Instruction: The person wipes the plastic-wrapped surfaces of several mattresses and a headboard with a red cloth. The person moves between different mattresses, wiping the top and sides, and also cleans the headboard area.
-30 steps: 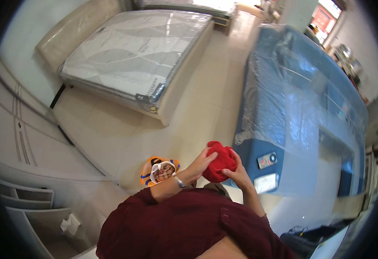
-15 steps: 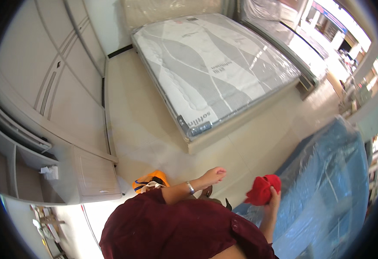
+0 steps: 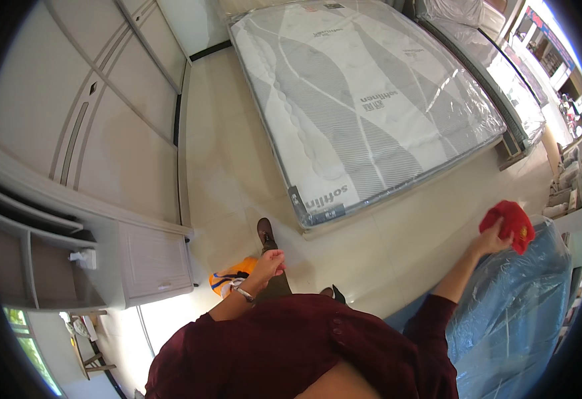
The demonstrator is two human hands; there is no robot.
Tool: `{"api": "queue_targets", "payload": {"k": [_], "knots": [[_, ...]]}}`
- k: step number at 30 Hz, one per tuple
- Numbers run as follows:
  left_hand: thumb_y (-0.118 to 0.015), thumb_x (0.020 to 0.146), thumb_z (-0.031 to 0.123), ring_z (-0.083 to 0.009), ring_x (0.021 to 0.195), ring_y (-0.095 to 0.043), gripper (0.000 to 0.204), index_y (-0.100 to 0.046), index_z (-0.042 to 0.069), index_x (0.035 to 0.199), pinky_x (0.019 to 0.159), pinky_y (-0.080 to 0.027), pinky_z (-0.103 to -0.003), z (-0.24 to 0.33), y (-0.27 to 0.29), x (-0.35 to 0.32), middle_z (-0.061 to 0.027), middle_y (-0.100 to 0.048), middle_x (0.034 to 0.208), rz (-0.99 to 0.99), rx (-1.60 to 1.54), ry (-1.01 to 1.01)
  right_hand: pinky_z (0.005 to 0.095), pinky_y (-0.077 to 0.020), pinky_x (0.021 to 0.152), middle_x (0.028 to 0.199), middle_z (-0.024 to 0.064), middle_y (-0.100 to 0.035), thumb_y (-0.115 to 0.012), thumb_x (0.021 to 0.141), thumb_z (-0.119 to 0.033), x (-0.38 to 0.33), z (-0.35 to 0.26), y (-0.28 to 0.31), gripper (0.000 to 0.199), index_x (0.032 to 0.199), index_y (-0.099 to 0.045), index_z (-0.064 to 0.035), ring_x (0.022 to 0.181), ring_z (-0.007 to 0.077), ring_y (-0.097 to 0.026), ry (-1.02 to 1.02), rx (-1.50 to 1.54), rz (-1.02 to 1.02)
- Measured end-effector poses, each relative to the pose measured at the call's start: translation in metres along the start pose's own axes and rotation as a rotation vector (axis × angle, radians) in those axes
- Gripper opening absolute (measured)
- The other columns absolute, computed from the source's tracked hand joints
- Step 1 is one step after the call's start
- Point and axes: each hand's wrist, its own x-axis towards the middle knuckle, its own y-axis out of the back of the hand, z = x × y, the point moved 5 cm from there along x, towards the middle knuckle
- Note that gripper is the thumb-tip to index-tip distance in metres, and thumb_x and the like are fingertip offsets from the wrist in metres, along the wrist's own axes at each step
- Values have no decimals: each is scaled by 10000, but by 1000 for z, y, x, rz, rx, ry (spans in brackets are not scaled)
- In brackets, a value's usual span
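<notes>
Right hand (image 3: 489, 241) raised out to the right, fingers closed in a grip on a red cloth (image 3: 512, 225). The cloth is soft, crumpled into a loose bunch, matte, with a small pale mark on 1 fold. It hangs just above the near-right blue mattress (image 3: 517, 312), which is wrapped in glossy, wrinkled clear plastic film; whether cloth and film touch cannot be told from this angle.

Left hand (image 3: 268, 264) held low at center, fingers loosely curled and holding nothing; a thin metal bracelet (image 3: 238, 288) sits on the wrist. Just beside it on the floor lies an orange bag (image 3: 230, 275), crinkled, with blue and white patches.

Both sleeves are dark maroon woven fabric. A brown shoe (image 3: 265, 233) shows on the pale, smooth tiled floor (image 3: 218, 173).

Far center: a large rectangular mattress (image 3: 364, 100), quilted in grey-and-white wave patterns, sealed in shiny plastic with rounded corners. Left: cream panelled cabinet (image 3: 151, 259) with flat matte doors and open shelves.
</notes>
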Motion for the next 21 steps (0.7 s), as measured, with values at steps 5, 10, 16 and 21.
{"api": "queue_targets", "payload": {"k": [5,10,16,21], "knots": [[-534,922,261,-120,837,-566,333,-473,66,1185,737,-472,-271,70,41,53,-19,-552,983,-51,-49,5,398,-481,788,987,170,-647,-665,799,-382,-285,78,-144,500,1111,-558,-7,897,350,-609,-231,-331,-760],[-511,938,237,-124,856,-571,278,-505,62,1154,743,-470,-266,144,153,85,-26,-573,975,77,-105,-58,385,-457,800,982,156,-637,-727,729,-299,-691,-183,-104,515,1134,-566,-25,923,271,-593,38,419,-2488],[-500,943,239,-145,885,-579,272,-530,49,1136,777,-462,-285,236,248,110,-62,-589,1010,203,-95,-141,349,-460,872,1088,111,-628,-603,782,-144,-722,-236,-239,376,1150,-589,-69,992,232,-590,-127,400,-2367],[-523,918,278,-131,858,-585,295,-538,73,1129,741,-473,-272,243,279,150,-31,-595,977,228,-226,-110,363,-494,821,1070,141,-642,-684,777,-302,-474,-119,-450,513,1198,-563,-35,939,265,-620,-17,-167,-1192]]}}
